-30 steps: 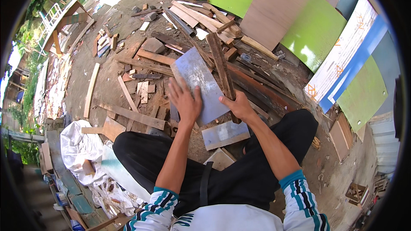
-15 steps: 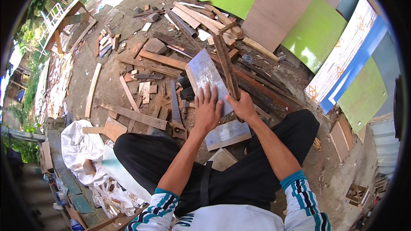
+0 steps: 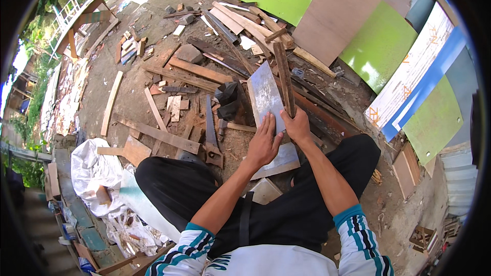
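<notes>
My left hand (image 3: 265, 140) lies flat on the lower part of a grey-blue board (image 3: 265, 89), its fingers stretched out along the surface. The board is tilted, with a pale cut edge on its left side. Wrapped round the lower end of a dark, weathered wooden strip (image 3: 283, 74) is my right hand (image 3: 297, 127), its thumb towards the left hand. The strip stands along the board's right side; whether the right hand also grips the board is hidden. Below both hands, between my legs, rests a second grey-blue board (image 3: 280, 161).
A handsaw (image 3: 211, 128) and a hammer (image 3: 222, 129) lie left of the boards, beside a black bag (image 3: 228, 99). Timber offcuts (image 3: 158, 132) are scattered on the dirt. Green panels (image 3: 378, 46) lie at the upper right; a white sack (image 3: 94, 174) sits by my left knee.
The board and the strip have swung more upright and shifted right. My left hand has moved right with the board, its fingers closer together, uncovering more of the black bag.
</notes>
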The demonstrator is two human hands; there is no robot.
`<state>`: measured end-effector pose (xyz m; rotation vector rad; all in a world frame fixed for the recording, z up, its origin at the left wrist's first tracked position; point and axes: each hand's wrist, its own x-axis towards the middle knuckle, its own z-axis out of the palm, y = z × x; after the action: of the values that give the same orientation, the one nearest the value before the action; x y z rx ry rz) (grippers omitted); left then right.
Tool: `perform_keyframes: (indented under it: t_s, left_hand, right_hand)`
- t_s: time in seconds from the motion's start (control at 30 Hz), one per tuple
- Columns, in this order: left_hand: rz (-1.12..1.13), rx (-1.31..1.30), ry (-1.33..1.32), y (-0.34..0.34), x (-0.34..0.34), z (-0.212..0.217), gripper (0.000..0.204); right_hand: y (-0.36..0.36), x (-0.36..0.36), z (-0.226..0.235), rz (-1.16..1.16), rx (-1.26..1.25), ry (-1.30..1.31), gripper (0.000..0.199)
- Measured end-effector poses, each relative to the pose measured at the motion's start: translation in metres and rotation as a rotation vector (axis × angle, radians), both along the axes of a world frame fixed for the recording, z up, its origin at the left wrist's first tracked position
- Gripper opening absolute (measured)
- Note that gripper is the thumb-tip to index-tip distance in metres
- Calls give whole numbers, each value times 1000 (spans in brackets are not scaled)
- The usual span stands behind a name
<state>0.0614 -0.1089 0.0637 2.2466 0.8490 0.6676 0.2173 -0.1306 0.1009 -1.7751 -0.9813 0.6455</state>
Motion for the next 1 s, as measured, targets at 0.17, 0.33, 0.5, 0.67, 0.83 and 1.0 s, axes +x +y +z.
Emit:
perform_keyframes:
  t_s: [0.17, 0.33, 0.5, 0.67, 0.83, 1.0]
  left_hand:
    - [114, 4, 290, 12, -9, 26, 57]
    - [220, 45, 242, 15, -8, 30, 56]
    - [285, 111, 267, 13, -7, 28, 57]
    - [343, 91, 264, 12, -6, 31, 57]
    - [362, 8, 0, 8, -5, 30, 50]
    - [499, 56, -140, 18, -13, 28, 27]
  right_hand:
    - [0, 4, -6, 13, 48, -16, 31]
    - [1, 2, -3, 50, 106, 41, 30]
    - [-2, 1, 3, 73, 90, 38, 28]
    - [-6, -9, 11, 90, 91, 42, 29]
    - [-4, -11, 6, 107, 87, 7, 31]
    - [-5, -24, 11, 149, 102, -80, 32]
